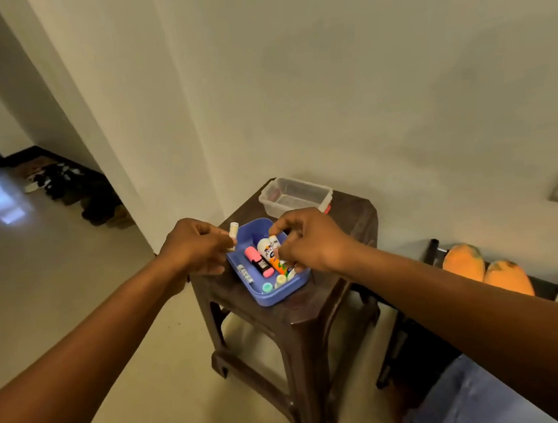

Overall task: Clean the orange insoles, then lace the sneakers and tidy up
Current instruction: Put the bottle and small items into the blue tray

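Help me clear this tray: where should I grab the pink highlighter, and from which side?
Pinch the pink highlighter across its black middle band, coming straight down from above. It lies flat in the blue tray, with a gap on its left but a glue tube on its right, so the tray walls likely block any sideways approach.

We see a stool (358, 292) against the wall, and on it two containers — a tray (276, 296) at the near edge, a box (295, 196) behind it. In the tray lie several tubes and markers, a highlighter (258, 261) among them. Left of the stool, farther back, shoes (71, 185) line the floor — to its right sits a bench (540, 283) bearing cushions (483, 267).
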